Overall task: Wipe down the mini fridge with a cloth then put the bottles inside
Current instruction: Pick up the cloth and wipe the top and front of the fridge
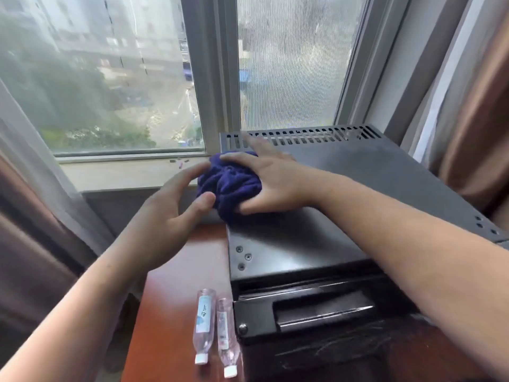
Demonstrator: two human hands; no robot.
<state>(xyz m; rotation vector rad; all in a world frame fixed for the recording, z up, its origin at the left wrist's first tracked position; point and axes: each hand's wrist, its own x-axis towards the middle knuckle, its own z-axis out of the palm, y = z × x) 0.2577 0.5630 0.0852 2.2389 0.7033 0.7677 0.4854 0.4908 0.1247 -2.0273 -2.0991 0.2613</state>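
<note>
The black mini fridge (358, 188) stands by the window, its door shut, with a handle recess at the front. A bunched dark blue cloth (230, 184) rests on the left edge of its top. My right hand (272, 180) grips the cloth and presses it onto the fridge top. Just left of the cloth, my left hand (168, 213) hovers with fingers apart and the thumb close to the fabric, holding nothing. Two clear water bottles (203, 323) (226, 337) with white caps lie side by side on the wooden surface left of the fridge door.
The fridge sits on a reddish-brown wooden cabinet (170, 312). A window sill (124, 173) runs behind, with small dark bits on it. Sheer and brown curtains hang at the left (41, 202) and right (468, 106). Vent slots (297, 135) line the fridge's back edge.
</note>
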